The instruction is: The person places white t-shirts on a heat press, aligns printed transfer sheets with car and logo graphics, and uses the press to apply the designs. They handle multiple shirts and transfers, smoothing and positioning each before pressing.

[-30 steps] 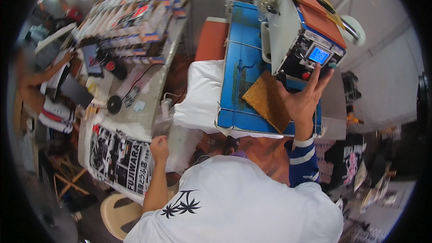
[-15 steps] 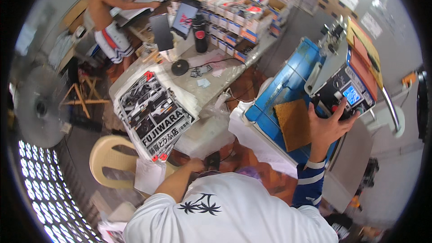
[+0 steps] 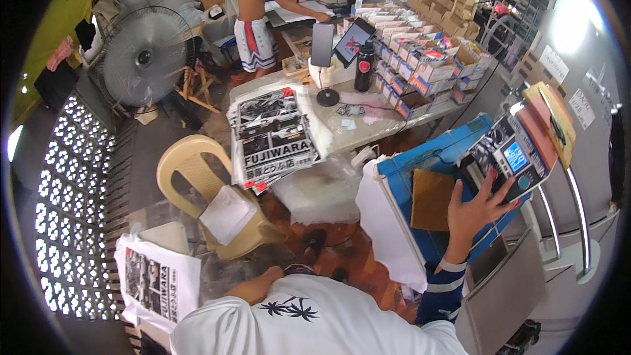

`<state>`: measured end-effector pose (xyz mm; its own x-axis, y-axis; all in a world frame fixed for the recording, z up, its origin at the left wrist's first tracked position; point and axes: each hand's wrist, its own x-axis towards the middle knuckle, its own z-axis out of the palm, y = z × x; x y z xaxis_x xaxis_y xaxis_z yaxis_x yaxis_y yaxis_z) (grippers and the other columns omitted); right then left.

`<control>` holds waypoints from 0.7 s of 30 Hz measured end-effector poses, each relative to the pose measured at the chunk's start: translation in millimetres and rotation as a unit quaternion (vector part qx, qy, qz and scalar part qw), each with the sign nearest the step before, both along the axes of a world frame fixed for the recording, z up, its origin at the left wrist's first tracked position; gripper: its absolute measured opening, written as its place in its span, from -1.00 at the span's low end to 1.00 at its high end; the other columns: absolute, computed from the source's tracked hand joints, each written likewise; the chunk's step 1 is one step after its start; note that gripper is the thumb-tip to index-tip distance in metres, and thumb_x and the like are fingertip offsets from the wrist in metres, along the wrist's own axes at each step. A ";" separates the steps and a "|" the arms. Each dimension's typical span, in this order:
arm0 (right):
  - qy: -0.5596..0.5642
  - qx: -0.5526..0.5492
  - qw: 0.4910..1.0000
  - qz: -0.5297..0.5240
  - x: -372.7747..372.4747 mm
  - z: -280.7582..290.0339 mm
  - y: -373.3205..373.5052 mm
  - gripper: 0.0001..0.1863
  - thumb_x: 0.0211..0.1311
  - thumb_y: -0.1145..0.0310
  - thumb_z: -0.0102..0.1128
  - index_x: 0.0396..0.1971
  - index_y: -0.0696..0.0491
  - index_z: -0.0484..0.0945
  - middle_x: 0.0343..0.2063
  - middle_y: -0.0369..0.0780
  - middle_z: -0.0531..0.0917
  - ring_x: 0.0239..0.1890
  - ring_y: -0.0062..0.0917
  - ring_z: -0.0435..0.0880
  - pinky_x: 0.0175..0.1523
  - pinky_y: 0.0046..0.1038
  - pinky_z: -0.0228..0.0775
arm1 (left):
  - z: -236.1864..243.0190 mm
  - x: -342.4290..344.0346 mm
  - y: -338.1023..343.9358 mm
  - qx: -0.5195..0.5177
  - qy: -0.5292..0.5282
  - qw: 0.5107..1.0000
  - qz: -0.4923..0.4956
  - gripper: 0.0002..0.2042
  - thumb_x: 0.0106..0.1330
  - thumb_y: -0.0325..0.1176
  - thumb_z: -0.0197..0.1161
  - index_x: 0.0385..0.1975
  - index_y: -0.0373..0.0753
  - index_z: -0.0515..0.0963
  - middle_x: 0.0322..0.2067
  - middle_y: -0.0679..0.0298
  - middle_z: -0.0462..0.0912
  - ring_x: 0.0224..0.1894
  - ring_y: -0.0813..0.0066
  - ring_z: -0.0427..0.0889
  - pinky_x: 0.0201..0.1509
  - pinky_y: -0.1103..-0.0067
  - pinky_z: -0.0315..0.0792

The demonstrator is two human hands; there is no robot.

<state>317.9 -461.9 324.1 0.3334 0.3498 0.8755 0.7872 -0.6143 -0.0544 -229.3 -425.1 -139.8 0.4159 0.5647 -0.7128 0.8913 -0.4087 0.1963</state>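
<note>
At the right, over a blue board, reaching with the right hand to the control box, with fingers spread and empty, apparently touching its front panel beneath a lit screen. Just beside that hand, can see a brown pad on the board, with white cloth hanging along its left edge. Cannot see the left hand or tell its grip. Farther left, can see printed sheets stacked on the tabletop.

Bright light pierces a dark lattice wall at left. A beige plastic chair stands beside a long, pale-topped table; reddish-brown flooring shows below, and a grey wall rises at right.
</note>
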 end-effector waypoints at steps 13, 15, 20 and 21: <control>0.058 -0.082 0.993 0.063 -21.1 4.0 -0.8 -0.49 0.17 0.26 0.39 0.14 0.04 0.59 0.14 -0.08 0.60 0.25 -0.12 0.51 0.25 -0.03 0.30 | 14.7 -44.8 -57.2 0.053 -0.030 0.985 -0.162 -0.76 0.28 -0.38 0.17 -0.30 -0.19 0.81 -0.19 0.04 0.81 -0.07 0.00 0.78 0.01 0.17 0.66; 0.069 -0.124 0.990 0.002 -30.0 12.5 10.4 -0.51 0.16 0.16 0.38 0.08 0.02 0.62 0.01 -0.09 0.68 0.11 -0.12 0.63 0.16 -0.06 0.40 | 33.4 -45.1 -66.0 0.102 -0.182 0.978 -0.007 -0.77 0.30 -0.38 0.13 -0.34 -0.21 0.77 -0.20 0.02 0.78 -0.06 -0.03 0.76 0.03 0.16 0.64; 0.170 -0.218 0.961 -0.017 -7.6 17.4 25.9 -0.47 0.38 -0.12 0.18 0.05 0.03 0.65 -0.14 0.07 0.77 -0.12 0.06 0.77 -0.07 0.00 0.60 | 117.3 -111.6 -46.9 0.330 -0.346 0.800 0.362 -0.86 0.32 -0.40 0.18 -0.28 -0.26 0.66 -0.17 -0.07 0.72 -0.07 -0.15 0.66 0.04 0.09 0.54; 0.190 -0.265 0.944 -0.048 2.2 16.7 24.7 -0.28 0.38 -0.28 0.15 0.21 0.04 0.58 0.04 0.07 0.72 0.05 0.12 0.69 0.09 0.03 0.53 | 136.4 -136.7 -39.9 0.363 -0.299 0.781 0.410 -0.83 0.30 -0.40 0.19 -0.19 -0.26 0.66 -0.09 -0.07 0.69 -0.01 -0.14 0.64 0.09 0.11 0.53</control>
<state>320.2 -437.2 340.8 0.6411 0.6566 0.3973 0.7114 -0.7026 0.0133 -366.0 -465.1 -3.5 -0.1621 0.9814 0.1029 0.7498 0.0547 0.6594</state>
